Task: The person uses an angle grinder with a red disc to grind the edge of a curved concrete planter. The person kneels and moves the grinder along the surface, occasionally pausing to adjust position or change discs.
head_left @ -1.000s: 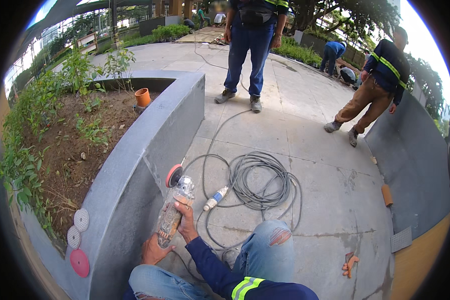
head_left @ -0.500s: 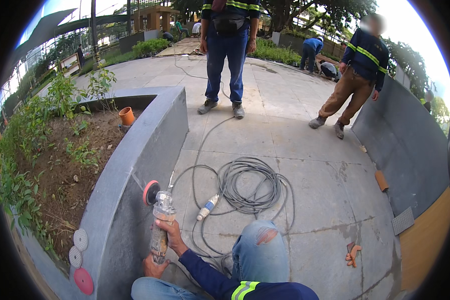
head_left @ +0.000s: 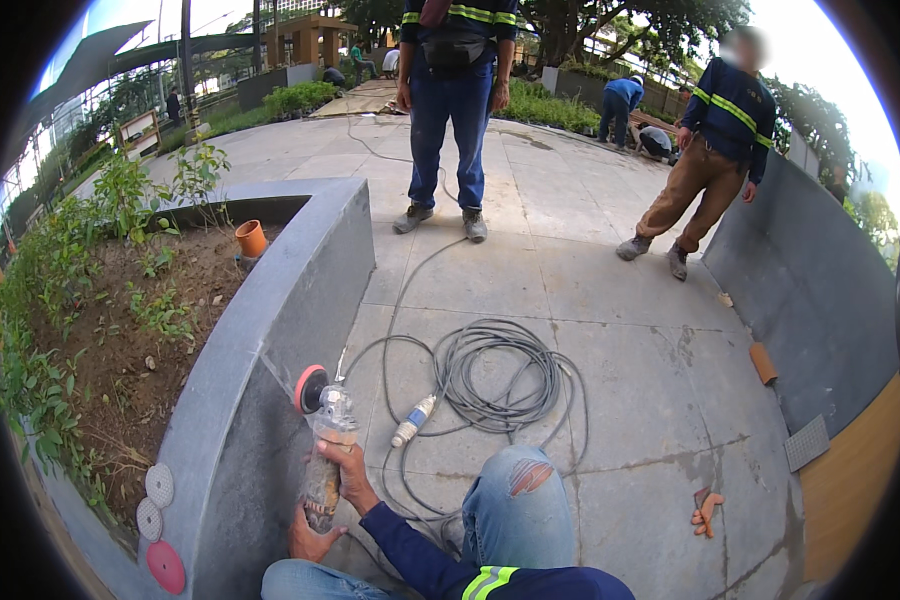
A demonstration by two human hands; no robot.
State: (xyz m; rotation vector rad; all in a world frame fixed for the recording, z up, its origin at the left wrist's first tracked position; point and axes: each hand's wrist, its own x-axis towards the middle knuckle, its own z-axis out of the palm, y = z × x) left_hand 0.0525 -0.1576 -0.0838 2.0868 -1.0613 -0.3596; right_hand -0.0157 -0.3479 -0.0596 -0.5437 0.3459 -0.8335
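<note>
Both my hands are wrapped round a worn, dusty angle grinder fitted with a red-edged round pad. My right hand grips the middle of its body, its navy sleeve coming from the lower right. Around the rear end of the tool, lower down, is my left hand; part of it is hidden. The pad is next to the side face of the grey planter wall, close to a pale streak; whether it touches cannot be made out.
Coiled grey cable and a cable connector lie on the paving. Round pads rest on the planter ledge. An orange glove lies at right. Two people stand ahead, one by the right-hand wall; others crouch farther back.
The grinder's head and pad have shifted slightly right and down along the wall. Both hands keep their grip on it. The standing people have hardly moved.
</note>
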